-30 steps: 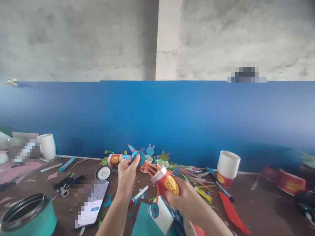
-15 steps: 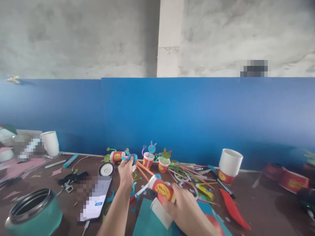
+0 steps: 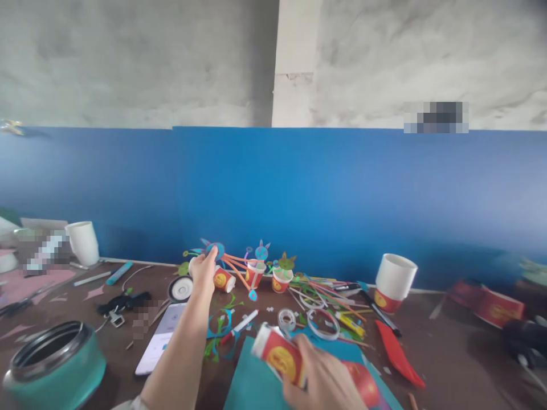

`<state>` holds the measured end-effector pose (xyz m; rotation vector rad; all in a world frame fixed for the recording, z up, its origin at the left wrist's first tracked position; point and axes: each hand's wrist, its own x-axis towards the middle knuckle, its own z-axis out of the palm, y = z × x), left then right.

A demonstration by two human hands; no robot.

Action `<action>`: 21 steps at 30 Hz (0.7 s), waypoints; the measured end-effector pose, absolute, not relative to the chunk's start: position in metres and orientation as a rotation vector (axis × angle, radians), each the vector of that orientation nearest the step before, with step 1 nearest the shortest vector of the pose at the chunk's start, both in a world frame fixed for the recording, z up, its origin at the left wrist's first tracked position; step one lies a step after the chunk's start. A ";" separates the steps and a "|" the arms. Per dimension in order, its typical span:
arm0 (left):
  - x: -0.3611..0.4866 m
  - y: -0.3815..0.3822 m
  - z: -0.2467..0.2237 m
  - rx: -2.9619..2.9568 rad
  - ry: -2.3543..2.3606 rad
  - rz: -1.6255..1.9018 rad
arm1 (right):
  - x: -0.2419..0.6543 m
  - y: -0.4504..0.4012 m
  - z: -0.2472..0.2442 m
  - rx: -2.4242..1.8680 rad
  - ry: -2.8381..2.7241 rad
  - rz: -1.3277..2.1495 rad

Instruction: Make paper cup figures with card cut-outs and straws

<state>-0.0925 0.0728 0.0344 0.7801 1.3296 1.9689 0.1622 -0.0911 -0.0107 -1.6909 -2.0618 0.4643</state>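
A phone lies face-up with its screen lit, a wide-mouthed teal container standing to its left and a round black-rimmed lid just beyond its far end. Left of the phone's far end lies a black strap with a metal clasp; well behind the phone, a blue partition spans the view beneath a grey wall.

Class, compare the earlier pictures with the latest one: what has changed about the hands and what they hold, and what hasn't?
The left hand has moved forward and left with the blue paper head, so its orange straws have come away from the held red cup. The right hand has lowered that cup. Neither hand let go; the teal jar stayed put.
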 end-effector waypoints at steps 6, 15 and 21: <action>-0.067 0.041 0.038 0.796 1.250 1.876 | 0.127 -0.073 -0.023 -1.536 -2.241 0.443; -0.014 -0.001 0.041 1.412 1.050 1.374 | 0.147 -0.033 0.038 -0.848 -1.248 1.709; 0.008 -0.002 0.028 1.506 1.171 1.459 | 0.138 -0.043 0.021 -1.155 -1.664 1.005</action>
